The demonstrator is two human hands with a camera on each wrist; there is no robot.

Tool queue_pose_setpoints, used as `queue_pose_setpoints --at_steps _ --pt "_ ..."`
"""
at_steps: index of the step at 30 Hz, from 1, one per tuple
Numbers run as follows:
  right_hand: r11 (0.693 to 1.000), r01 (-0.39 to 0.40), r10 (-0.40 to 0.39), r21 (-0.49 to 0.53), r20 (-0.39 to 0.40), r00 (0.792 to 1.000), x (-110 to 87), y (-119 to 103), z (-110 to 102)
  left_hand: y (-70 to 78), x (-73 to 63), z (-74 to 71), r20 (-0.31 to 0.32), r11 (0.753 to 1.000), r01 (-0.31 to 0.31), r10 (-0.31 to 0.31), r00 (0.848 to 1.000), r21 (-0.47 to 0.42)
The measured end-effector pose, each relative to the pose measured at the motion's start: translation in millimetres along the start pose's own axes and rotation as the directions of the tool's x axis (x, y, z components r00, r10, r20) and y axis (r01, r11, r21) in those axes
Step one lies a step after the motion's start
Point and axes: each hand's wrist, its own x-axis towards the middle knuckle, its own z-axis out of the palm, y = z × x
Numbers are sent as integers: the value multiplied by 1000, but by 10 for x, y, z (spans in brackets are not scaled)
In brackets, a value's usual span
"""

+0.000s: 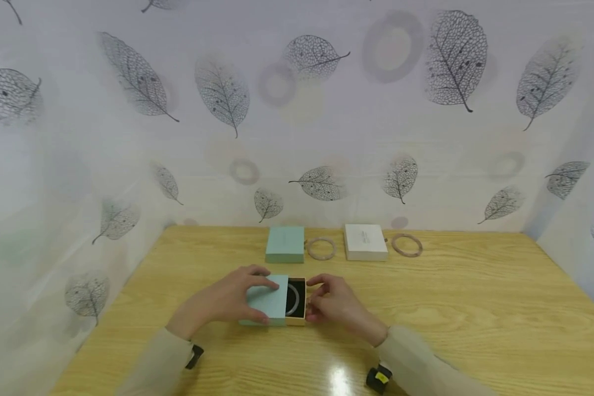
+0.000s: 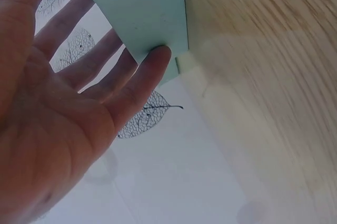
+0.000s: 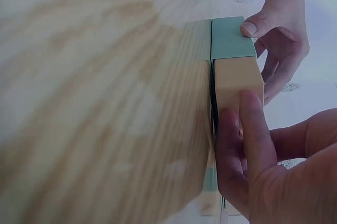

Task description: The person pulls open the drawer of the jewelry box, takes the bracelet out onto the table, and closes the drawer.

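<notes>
A light-green box sleeve (image 1: 275, 305) lies on the table in front of me. Out of its right side sticks a tan-walled drawer (image 1: 295, 322) with a black lining, holding a pale bangle (image 1: 297, 299) that the sleeve partly covers. My left hand (image 1: 223, 297) grips the sleeve, thumb (image 2: 158, 58) on the near side and fingers over the top and far side. At the drawer's outer end, my right hand (image 1: 341, 307) has its curled fingers and thumb against the tan wall, as the right wrist view shows.
Behind stand a closed green box (image 1: 284, 243) and a white box (image 1: 366, 242), with a pale bangle (image 1: 322, 248) and a pinkish bangle (image 1: 407, 245) to their right. The wooden table (image 1: 475, 319) meets a leaf-print curtain (image 1: 297, 137) at the back.
</notes>
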Motion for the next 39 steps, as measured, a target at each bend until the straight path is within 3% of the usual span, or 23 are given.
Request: queue_pose_setpoints --at_steps 14,25,39 --pt "1000 -5 5 -18 15 1000 67 -50 175 -119 -145 -86 -20 1000 -9 9 1000 13" --pt "1000 -2 2 -3 13 1000 27 -71 145 -113 -145 -82 -6 1000 19 -19 1000 -16" --pt "1000 5 -5 5 6 1000 12 -33 86 -99 -152 -82 -24 1000 2 -2 1000 -11"
